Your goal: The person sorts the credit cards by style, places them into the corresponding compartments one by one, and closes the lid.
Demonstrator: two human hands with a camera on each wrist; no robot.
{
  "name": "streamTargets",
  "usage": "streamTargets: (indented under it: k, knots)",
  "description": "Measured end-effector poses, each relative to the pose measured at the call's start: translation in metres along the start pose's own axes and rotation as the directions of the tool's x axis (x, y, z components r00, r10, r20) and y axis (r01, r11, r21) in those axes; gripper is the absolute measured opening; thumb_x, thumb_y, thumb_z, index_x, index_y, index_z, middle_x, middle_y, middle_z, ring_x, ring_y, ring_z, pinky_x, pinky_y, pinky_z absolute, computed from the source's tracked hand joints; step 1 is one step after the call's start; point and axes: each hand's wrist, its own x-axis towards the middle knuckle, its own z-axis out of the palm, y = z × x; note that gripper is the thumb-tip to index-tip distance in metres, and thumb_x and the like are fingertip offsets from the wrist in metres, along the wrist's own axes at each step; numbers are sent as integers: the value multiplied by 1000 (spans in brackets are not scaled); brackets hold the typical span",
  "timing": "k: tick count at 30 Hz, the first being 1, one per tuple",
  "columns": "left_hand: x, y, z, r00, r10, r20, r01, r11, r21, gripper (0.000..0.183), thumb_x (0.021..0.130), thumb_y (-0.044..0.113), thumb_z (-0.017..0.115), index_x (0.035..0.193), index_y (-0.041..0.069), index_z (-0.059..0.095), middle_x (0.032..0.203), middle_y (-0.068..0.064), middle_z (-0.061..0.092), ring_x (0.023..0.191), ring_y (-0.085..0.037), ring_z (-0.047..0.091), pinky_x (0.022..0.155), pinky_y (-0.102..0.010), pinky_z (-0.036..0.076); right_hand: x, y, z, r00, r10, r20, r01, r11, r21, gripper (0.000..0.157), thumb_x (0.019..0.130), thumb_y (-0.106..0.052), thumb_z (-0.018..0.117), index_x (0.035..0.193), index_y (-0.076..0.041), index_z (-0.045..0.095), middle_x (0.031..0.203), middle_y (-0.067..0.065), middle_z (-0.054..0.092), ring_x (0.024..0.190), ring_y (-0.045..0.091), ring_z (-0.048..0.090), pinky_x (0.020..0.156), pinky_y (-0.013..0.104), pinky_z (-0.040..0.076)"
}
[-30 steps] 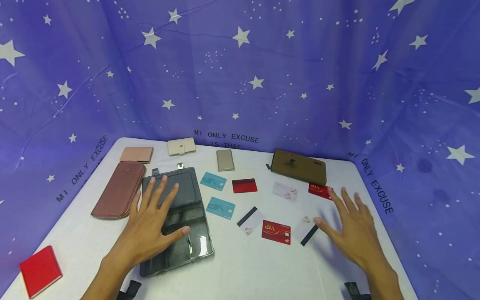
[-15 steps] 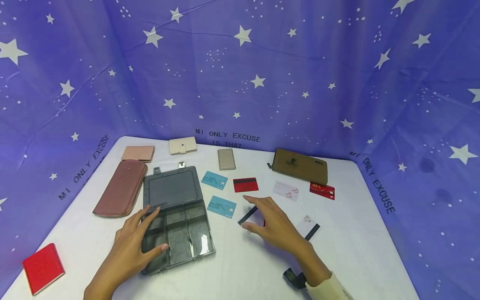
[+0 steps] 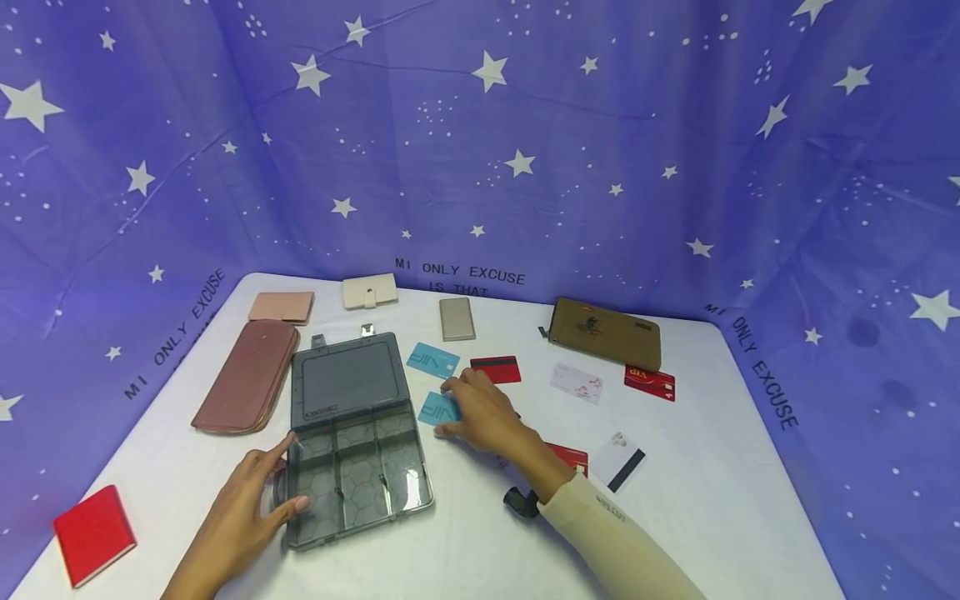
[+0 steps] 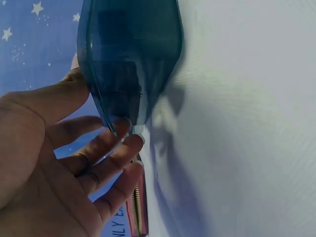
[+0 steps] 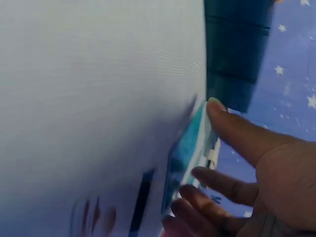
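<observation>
My left hand (image 3: 240,508) holds the left side of a grey see-through plastic box (image 3: 356,500), thumb and index finger apart along its rim. The box lies with its lid laid back and compartments showing. In the left wrist view the fingertips touch the box's corner (image 4: 131,54). My right hand (image 3: 483,412) pinches a light-blue VIP card (image 3: 437,409) at opposite edges, covering its right part. In the right wrist view the thumb is at one end of this card (image 5: 185,143). A second blue card (image 3: 432,360) and a red striped card (image 3: 496,369) lie just beyond.
White flowered cards (image 3: 577,382) and red VIP cards (image 3: 649,382) lie to the right. A brown zip wallet (image 3: 606,333), beige holder (image 3: 370,292), metallic case (image 3: 457,319), pink holder (image 3: 281,307) and maroon wallet (image 3: 247,379) stand farther back. A red notebook (image 3: 94,535) sits left.
My right hand has moved left from the table's right side to the blue card. My left hand has come down from above the lid to the box's left side.
</observation>
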Motion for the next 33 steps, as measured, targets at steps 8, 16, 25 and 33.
streamTargets:
  k: [8, 16, 25, 33]
  knots:
    - [1, -2, 1, 1000, -14, -2, 14, 1000, 18, 89, 77, 28, 86, 151, 7, 42, 108, 1, 60, 88, -10, 56, 77, -38, 50, 13, -7, 7, 997, 51, -49, -52, 999, -4, 35, 75, -24, 89, 93, -13, 62, 92, 2, 53, 85, 16, 47, 70, 30, 44]
    - [3, -1, -3, 1000, -1, -12, 2, 999, 37, 88, 74, 30, 87, 148, 4, 46, 107, 2, 60, 82, -4, 50, 73, -35, 47, 14, -5, 8, 997, 80, -18, -79, 996, 52, 49, 72, -32, 90, 106, -12, 60, 95, 3, 48, 81, 16, 45, 65, 29, 42]
    - [6, 0, -1, 1000, -7, 4, 7, 999, 35, 87, 75, 32, 86, 146, 2, 47, 106, 1, 60, 79, -3, 45, 71, -33, 44, 11, -6, -7, 990, 57, -128, -32, 981, 192, 27, 86, -17, 79, 104, -20, 59, 76, -5, 55, 66, 10, 50, 56, 27, 40]
    - [5, -1, -3, 1000, -21, 13, 21, 999, 27, 88, 75, 33, 86, 147, 1, 46, 106, 1, 59, 80, -4, 46, 70, -31, 43, -2, -22, -22, 984, -77, -160, 143, 877, 458, 42, 92, -10, 71, 129, -28, 60, 87, -4, 58, 68, 11, 56, 59, 25, 46]
